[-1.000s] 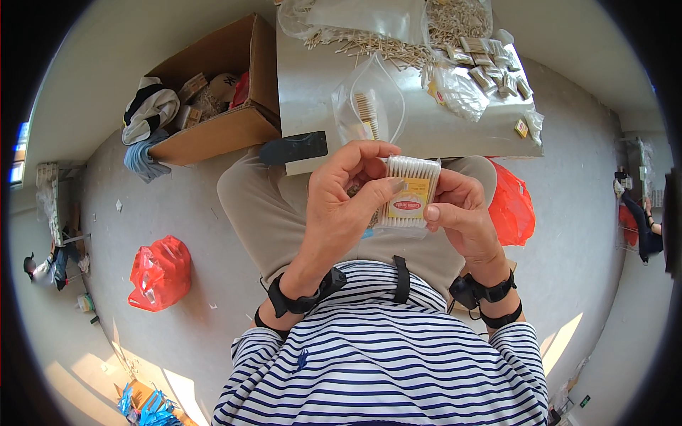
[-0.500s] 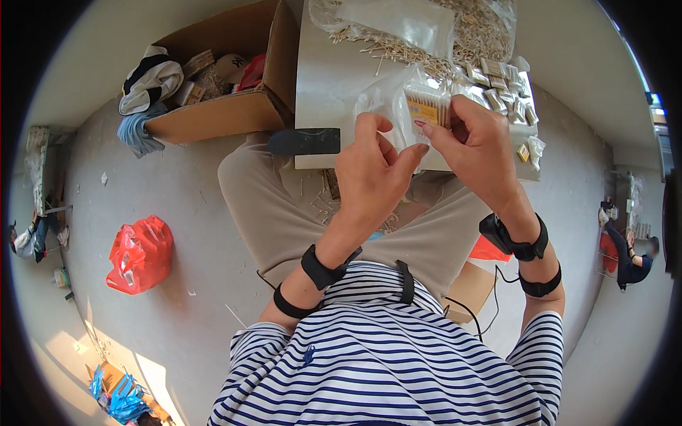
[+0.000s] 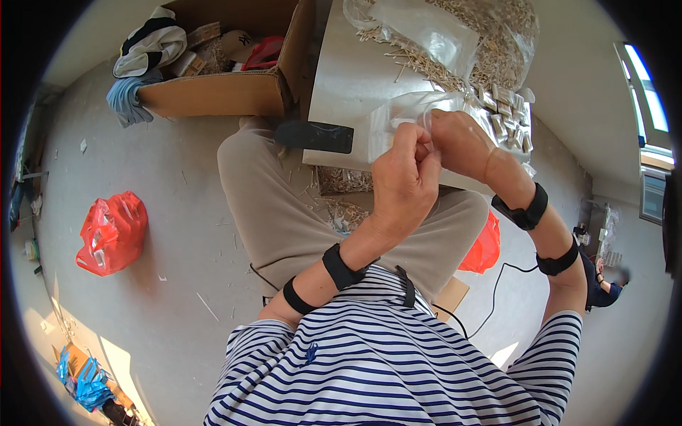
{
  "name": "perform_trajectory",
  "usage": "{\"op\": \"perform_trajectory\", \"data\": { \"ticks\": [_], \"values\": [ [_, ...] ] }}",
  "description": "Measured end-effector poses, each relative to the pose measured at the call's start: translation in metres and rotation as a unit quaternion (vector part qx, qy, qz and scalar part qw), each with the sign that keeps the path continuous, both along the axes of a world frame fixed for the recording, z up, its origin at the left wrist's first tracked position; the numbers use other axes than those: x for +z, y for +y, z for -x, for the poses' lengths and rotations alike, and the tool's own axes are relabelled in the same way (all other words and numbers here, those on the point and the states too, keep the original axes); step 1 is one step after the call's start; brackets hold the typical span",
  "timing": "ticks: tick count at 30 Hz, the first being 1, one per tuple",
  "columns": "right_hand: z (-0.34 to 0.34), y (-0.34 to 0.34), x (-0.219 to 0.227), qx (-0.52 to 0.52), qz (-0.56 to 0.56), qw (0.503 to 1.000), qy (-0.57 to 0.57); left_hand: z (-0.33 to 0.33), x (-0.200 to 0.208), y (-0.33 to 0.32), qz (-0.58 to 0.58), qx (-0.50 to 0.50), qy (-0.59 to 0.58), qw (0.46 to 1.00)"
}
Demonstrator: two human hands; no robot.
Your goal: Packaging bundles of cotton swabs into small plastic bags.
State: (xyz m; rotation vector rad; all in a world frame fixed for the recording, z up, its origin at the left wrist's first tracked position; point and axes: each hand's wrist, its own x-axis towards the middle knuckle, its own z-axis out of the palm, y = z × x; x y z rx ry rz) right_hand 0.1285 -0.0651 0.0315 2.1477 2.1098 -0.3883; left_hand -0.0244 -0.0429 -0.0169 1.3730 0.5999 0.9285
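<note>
My left hand [image 3: 405, 181] is closed, thumb and fingers pinched at the near edge of a clear plastic bag [image 3: 382, 126]. My right hand [image 3: 463, 145] meets it there, back of the hand turned up and fingers curled down onto the same bag. The two sets of fingertips nearly touch. No pack of cotton swabs shows now; the hands and the crumpled film may cover it. Beyond the bag, loose cotton swabs [image 3: 490, 53] lie heaped on the white table [image 3: 344, 89]. Several small filled packs [image 3: 506, 106] are piled beside my right hand.
A dark strip [image 3: 316, 136] juts over the table's left edge. An open cardboard box [image 3: 213, 97] with clothes stands at the far left. On the floor lie a red plastic bag [image 3: 114, 233] and scattered swabs. Another person [image 3: 604, 284] sits at the far right.
My left hand has closed from an open pinch and moved right, up to the right hand. My right hand has rolled over, and the swab pack it held is out of sight.
</note>
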Motion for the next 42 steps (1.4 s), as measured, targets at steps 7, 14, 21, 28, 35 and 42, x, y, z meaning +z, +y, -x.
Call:
{"op": "perform_trajectory", "data": {
  "ticks": [7, 14, 21, 28, 35, 42],
  "values": [
    [-0.012, 0.013, -0.028, 0.016, 0.108, 0.993, 0.052, -0.001, -0.004, 0.003, 0.005, 0.005, -0.003, 1.0],
    [-0.017, -0.002, -0.055, 0.019, 0.142, 0.989, 0.047, -0.002, -0.008, 0.002, -0.001, 0.022, -0.023, 0.999],
    [-0.016, -0.004, -0.035, -0.055, 0.114, 0.959, 0.255, 0.0, -0.009, 0.001, 0.015, 0.026, -0.039, 0.999],
    [-0.018, 0.0, -0.056, -0.06, 0.142, 0.969, 0.193, 0.011, -0.006, -0.002, 0.021, 0.006, -0.006, 1.0],
    [-0.009, 0.001, -0.06, 0.004, 0.101, 0.992, 0.078, 0.03, -0.018, -0.01, 0.008, -0.102, 0.12, 0.988],
    [-0.012, 0.005, -0.06, 0.071, 0.156, 0.984, 0.041, 0.02, -0.01, -0.012, 0.106, -0.104, -0.007, 0.989]
  ]
}}
